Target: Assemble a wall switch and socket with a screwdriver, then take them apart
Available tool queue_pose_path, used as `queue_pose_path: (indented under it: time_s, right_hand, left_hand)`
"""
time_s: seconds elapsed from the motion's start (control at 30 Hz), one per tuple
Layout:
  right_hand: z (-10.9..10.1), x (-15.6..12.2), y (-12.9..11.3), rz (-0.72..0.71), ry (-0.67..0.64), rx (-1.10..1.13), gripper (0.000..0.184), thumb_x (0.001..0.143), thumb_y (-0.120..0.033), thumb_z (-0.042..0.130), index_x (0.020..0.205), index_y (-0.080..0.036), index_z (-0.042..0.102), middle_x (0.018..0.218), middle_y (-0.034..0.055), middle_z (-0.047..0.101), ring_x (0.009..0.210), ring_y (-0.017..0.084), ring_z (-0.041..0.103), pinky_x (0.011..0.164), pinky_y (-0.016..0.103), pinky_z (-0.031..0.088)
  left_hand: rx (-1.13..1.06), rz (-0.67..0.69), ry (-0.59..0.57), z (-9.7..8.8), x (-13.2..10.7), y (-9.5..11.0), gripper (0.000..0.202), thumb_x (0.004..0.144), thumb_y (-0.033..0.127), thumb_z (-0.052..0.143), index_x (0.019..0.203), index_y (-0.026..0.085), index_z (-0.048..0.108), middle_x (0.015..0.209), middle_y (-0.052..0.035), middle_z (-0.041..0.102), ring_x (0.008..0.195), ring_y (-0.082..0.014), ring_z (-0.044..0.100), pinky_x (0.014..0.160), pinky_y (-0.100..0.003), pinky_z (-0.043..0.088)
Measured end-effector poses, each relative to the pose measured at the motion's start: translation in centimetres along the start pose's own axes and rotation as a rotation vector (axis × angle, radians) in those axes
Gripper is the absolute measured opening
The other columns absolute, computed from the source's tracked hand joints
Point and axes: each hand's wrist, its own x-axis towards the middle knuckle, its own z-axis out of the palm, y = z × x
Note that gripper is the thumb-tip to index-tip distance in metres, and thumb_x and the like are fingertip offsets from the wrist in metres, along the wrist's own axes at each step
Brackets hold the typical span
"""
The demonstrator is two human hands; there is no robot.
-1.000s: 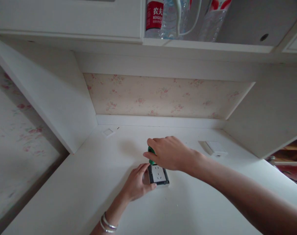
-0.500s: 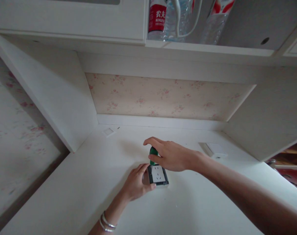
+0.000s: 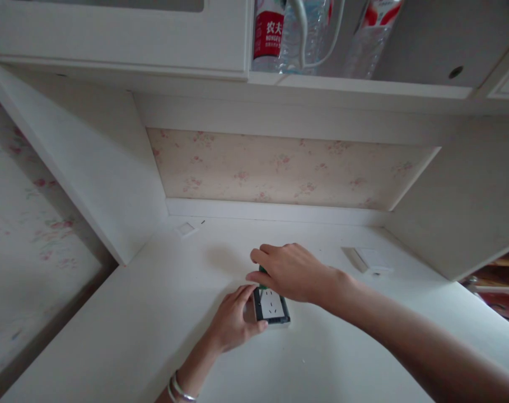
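A wall socket (image 3: 271, 305) with a white face and black surround rests on the white desk. My left hand (image 3: 236, 318) grips it from the left side, thumb at the near edge and fingers at the far left corner. Above the socket, my right hand (image 3: 288, 270) is closed round the green handle of a screwdriver (image 3: 263, 271). Most of that handle is hidden by the fingers. The screwdriver stands roughly upright over the left part of the socket; whether its tip sits in a screw I cannot tell.
A white square frame (image 3: 186, 229) lies at the back left of the desk (image 3: 162, 313), with a small dark bit (image 3: 202, 222) beside it. A white box-like piece (image 3: 372, 260) is at the back right. Overhead, a shelf (image 3: 359, 87) holds bottles (image 3: 269, 33) and a white cable (image 3: 303, 39).
My right hand has turned on the screwdriver, its fingers now curled further over the handle, covering more of it. My left hand keeps its hold on the socket. The view has shifted slightly.
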Motion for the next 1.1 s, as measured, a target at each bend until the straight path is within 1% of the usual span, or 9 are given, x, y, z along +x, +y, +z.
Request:
queue_pose_path:
  time_s: [0.13,0.23,0.3,0.37,0.47,0.63,0.8,0.93,1.1]
  right_hand:
    - [-0.5,0.6,0.5,-0.037,-0.074,0.128,0.031,0.094,-0.039,0.041,0.118,-0.021,0.045,0.116,0.0081,0.058,0.075,0.02,0.062,0.057,0.03,0.039]
    - [-0.6,1.1,0.6,-0.033,-0.115,0.083,0.027,0.094,-0.039,0.041,0.108,-0.019,0.052,0.102,0.0085,0.064,0.08,0.024,0.063,0.06,0.031,0.039]
    - [-0.5,1.3,0.5,0.03,-0.08,0.002,0.034,0.095,-0.046,0.037,0.103,-0.018,0.054,0.093,0.0096,0.066,0.082,0.027,0.063,0.061,0.033,0.039]
    - [-0.4,1.2,0.4,0.044,-0.068,0.021,0.038,0.095,-0.05,0.034,0.11,-0.019,0.051,0.1,0.01,0.065,0.081,0.027,0.063,0.062,0.033,0.04]
    - [-0.3,0.9,0.2,-0.012,-0.104,0.111,0.032,0.094,-0.043,0.039,0.118,-0.023,0.046,0.114,0.0082,0.061,0.077,0.022,0.063,0.059,0.031,0.039]
    - [-0.2,0.4,-0.5,0.118,-0.052,-0.074,0.042,0.093,-0.054,0.033,0.103,-0.017,0.052,0.083,0.0099,0.066,0.076,0.029,0.064,0.059,0.034,0.04]
    - [-0.3,0.1,-0.7,0.048,-0.071,0.008,0.032,0.094,-0.044,0.037,0.113,-0.022,0.049,0.103,0.0086,0.064,0.078,0.024,0.064,0.062,0.032,0.04]
    - [0.1,0.0,-0.6,0.166,-0.056,-0.087,0.045,0.093,-0.057,0.032,0.101,-0.018,0.054,0.083,0.0104,0.066,0.078,0.029,0.064,0.062,0.034,0.039]
    - [0.3,-0.2,-0.1,0.078,-0.057,0.053,0.033,0.095,-0.045,0.034,0.115,-0.022,0.048,0.103,0.0083,0.065,0.075,0.023,0.064,0.062,0.031,0.039]
  left_hand:
    - [0.006,0.007,0.002,0.1,0.0,0.0,0.076,0.066,0.036,0.074,0.133,0.025,0.04,0.133,-0.0062,0.049,0.117,-0.0268,0.048,0.102,-0.039,0.037]
    - [0.013,0.004,0.006,0.1,-0.1,0.1,0.074,0.067,0.037,0.074,0.132,0.025,0.041,0.13,-0.0068,0.051,0.113,-0.0266,0.05,0.1,-0.039,0.039]
    - [0.009,-0.001,0.011,0.0,-0.1,0.2,0.074,0.067,0.037,0.073,0.132,0.025,0.041,0.129,-0.0069,0.051,0.111,-0.0265,0.051,0.099,-0.039,0.039]
    - [-0.003,0.002,0.01,-0.2,-0.1,0.4,0.073,0.067,0.035,0.073,0.132,0.025,0.041,0.128,-0.0066,0.052,0.111,-0.0264,0.051,0.098,-0.038,0.039]
    - [-0.014,0.011,-0.003,-0.3,0.0,0.7,0.072,0.066,0.033,0.074,0.13,0.026,0.042,0.125,-0.0062,0.054,0.108,-0.0259,0.052,0.096,-0.037,0.041]
    - [-0.016,-0.01,0.006,-0.3,0.1,0.9,0.071,0.064,0.032,0.074,0.127,0.026,0.044,0.118,-0.006,0.056,0.102,-0.0253,0.055,0.093,-0.038,0.042]
    - [-0.02,-0.012,0.01,-0.2,0.1,0.7,0.07,0.064,0.034,0.074,0.127,0.025,0.044,0.118,-0.0065,0.056,0.103,-0.0258,0.054,0.094,-0.038,0.041]
    - [-0.023,-0.015,0.016,-0.3,0.0,0.8,0.073,0.063,0.033,0.075,0.128,0.025,0.043,0.121,-0.0065,0.055,0.103,-0.0253,0.054,0.094,-0.038,0.041]
    - [-0.024,0.001,0.011,-0.4,0.0,0.9,0.071,0.064,0.032,0.074,0.128,0.025,0.043,0.12,-0.0054,0.055,0.103,-0.0244,0.054,0.094,-0.037,0.042]
